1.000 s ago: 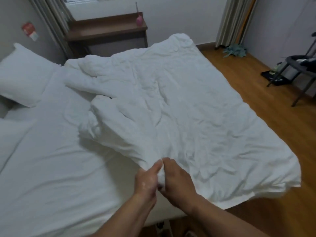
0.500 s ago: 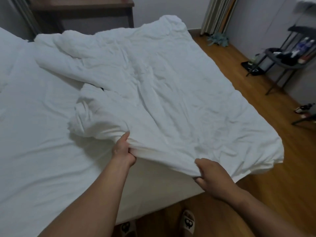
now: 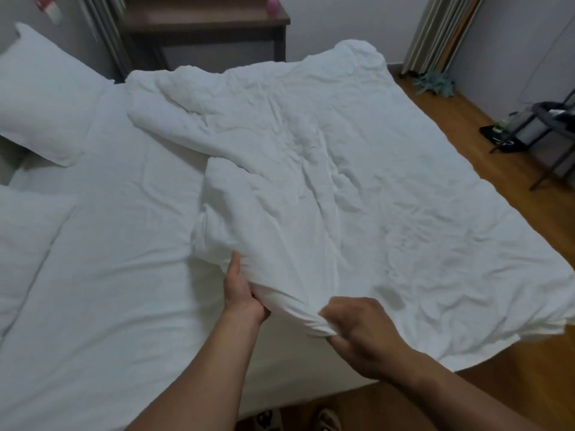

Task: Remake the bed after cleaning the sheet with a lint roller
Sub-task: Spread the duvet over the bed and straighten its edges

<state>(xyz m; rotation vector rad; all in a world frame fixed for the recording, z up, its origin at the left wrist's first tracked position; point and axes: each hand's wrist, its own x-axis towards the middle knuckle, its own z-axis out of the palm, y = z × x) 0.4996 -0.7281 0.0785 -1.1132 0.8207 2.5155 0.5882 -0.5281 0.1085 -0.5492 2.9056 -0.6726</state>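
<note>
Over the bare sheet (image 3: 118,290), left hand (image 3: 241,290) and right hand (image 3: 357,331) grip the near edge of the duvet (image 3: 326,181); it is best drawn evenly toward the pillow (image 3: 40,98).

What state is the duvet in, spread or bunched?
Bunched. The duvet lies rumpled on the right side only, its left edge folded over; the sheet toward the pillow is bare.
</note>
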